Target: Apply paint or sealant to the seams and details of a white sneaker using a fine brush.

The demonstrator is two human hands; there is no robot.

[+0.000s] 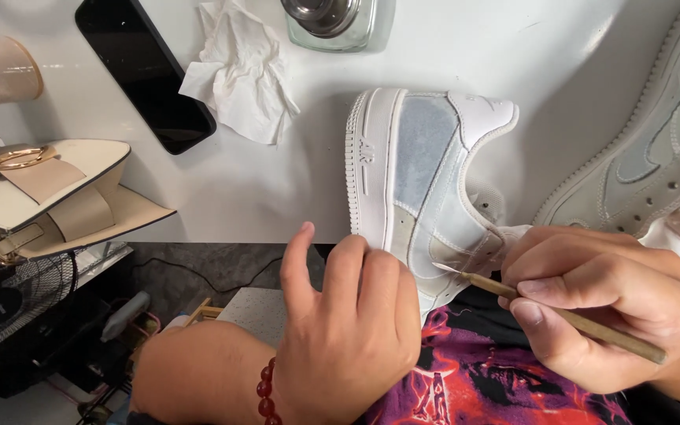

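With the left hand clamping the sneaker and the right hand pinching a fine brush, a slip could smear neighbouring panels.

Shoe-painting worktable: sneakers, brush

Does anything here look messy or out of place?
A crumpled white tissue lies loose on the table beside a dark phone. Otherwise nothing stands out: the left hand steadies the sneaker and the right hand holds a thin brush.
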